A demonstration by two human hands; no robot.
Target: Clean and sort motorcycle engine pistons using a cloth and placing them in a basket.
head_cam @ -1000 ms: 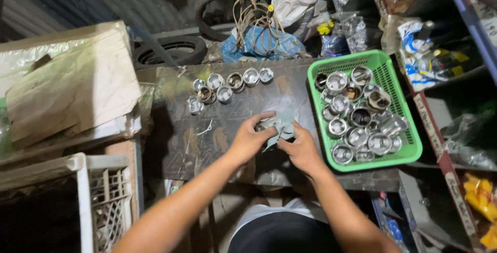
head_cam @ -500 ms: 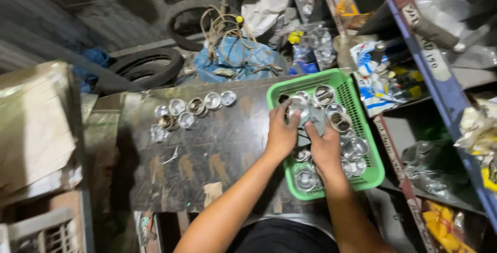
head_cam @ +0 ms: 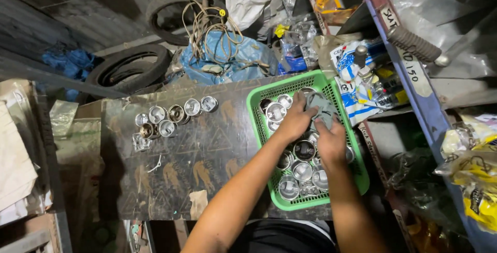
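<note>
Where hands [head_cam: 310,129] meet: pistons [head_cam: 303,170] in basket [head_cam: 256,103]

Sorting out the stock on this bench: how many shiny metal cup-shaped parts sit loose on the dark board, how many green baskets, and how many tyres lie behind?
Shiny metal cup-shaped parts on the dark board: 8
Green plastic mesh basket: 1
Black rubber tyres: 2
Total: 11

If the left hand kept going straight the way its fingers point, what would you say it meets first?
The left hand points up and to the right over the green basket. It already touches the grey cloth; beyond that, probably the basket's far rim, though depth is unclear.
</note>
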